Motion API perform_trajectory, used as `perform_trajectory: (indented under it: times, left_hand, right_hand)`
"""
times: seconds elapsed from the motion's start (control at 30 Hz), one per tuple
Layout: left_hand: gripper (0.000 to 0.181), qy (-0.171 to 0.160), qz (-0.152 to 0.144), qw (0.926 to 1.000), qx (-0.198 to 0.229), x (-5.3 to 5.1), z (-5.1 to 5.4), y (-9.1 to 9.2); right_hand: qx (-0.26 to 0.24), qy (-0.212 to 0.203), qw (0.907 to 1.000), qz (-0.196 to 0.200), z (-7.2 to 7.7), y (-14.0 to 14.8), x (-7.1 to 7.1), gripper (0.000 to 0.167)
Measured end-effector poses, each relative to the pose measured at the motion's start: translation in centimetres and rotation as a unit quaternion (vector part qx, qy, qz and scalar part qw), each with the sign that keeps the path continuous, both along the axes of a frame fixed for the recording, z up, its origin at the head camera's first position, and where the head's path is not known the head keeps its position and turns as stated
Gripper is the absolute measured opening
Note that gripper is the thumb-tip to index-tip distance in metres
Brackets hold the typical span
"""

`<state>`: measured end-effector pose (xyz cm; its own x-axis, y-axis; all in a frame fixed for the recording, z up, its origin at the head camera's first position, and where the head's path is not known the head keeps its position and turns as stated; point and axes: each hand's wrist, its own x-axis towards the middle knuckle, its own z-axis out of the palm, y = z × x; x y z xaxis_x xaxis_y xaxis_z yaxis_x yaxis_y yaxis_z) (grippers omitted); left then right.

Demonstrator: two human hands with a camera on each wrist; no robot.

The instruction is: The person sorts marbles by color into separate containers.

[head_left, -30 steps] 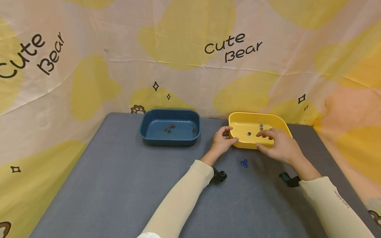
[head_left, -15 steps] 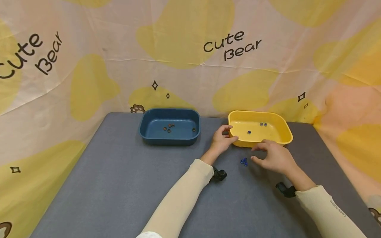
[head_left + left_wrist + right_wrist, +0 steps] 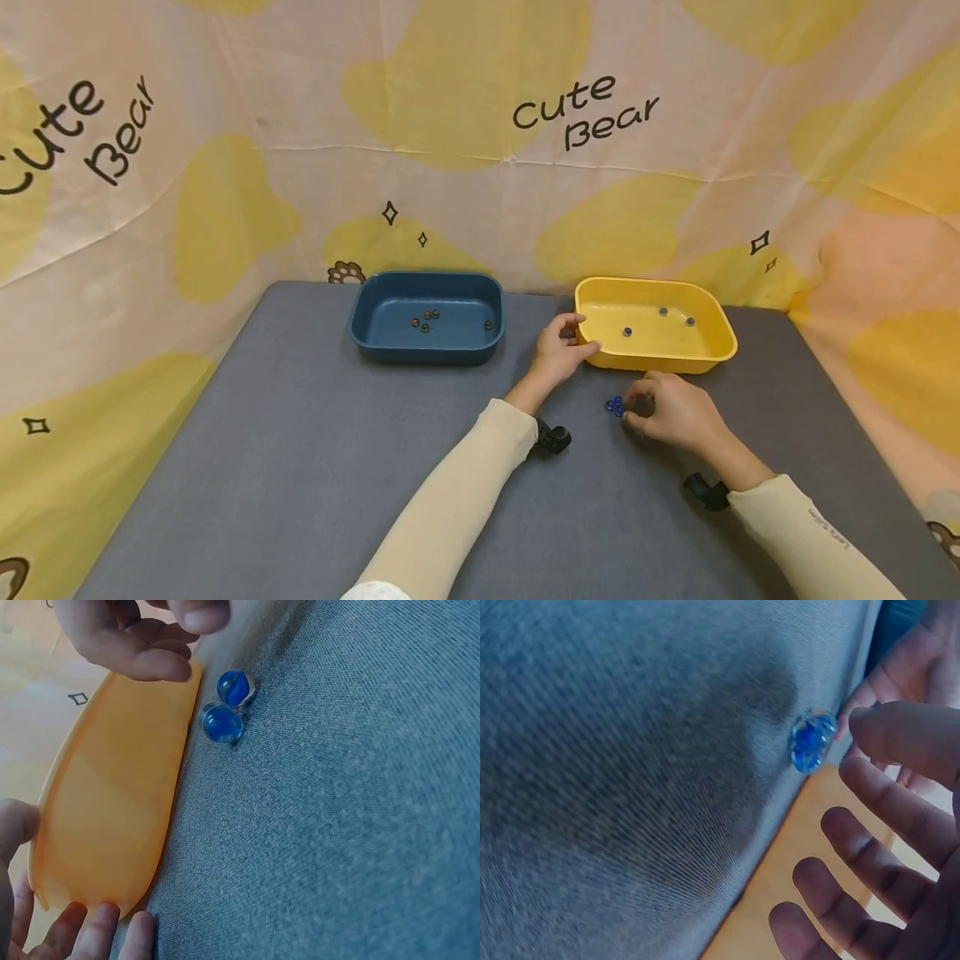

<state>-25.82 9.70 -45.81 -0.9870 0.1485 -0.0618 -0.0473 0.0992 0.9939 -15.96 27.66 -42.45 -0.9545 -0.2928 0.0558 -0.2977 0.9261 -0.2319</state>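
Note:
My left hand (image 3: 557, 357) grips the left front corner of a yellow plastic tray (image 3: 652, 363), thumb and fingers on either side of that corner in the left wrist view. Three marbles lie apart inside the tray, one of them a dark blue marble (image 3: 627, 332) near the left. In front of it, a tight cluster of blue glass marbles (image 3: 615, 406) sits on the cloth. Just right of that cluster is my right hand (image 3: 678, 412), its thumb and index finger bent with a gap between them. The right wrist view shows these fingers (image 3: 900, 802) spread, holding nothing, beside the marbles.
To the left stands a blue tray (image 3: 427, 356) with several brownish marbles (image 3: 426, 327) in it. Both trays are near the back edge of the grey cloth-covered table (image 3: 315, 467). A printed curtain (image 3: 450, 192) hangs directly behind.
My right hand has come from over the yellow tray down and leftward to the clustered marbles. Two marbles inside the tray have rolled apart, one going right. My left hand has stayed put.

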Motion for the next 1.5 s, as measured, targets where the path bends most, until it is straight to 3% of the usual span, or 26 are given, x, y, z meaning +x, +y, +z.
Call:
perform_trajectory:
  times: [0.9, 1.27, 1.5]
  left_hand:
    - [0.043, 0.003, -0.001, 1.0000, -0.004, 0.0, -0.3, 0.2]
    - [0.043, -0.003, 0.002, 1.0000, -0.005, 0.0, -0.1, 0.2]
    - [0.043, 0.000, 0.003, 1.0000, -0.009, 0.0, 0.0, 0.1]
  right_hand:
    - [0.010, 0.014, 0.9998, 0.008, -1.6, -0.3, -0.6, 0.016]
    - [0.008, 0.012, 0.9998, 0.016, -1.2, -0.5, -0.7, 0.013]
    - [0.006, 0.023, 0.9996, 0.012, -0.2, -0.6, -0.5, 0.013]
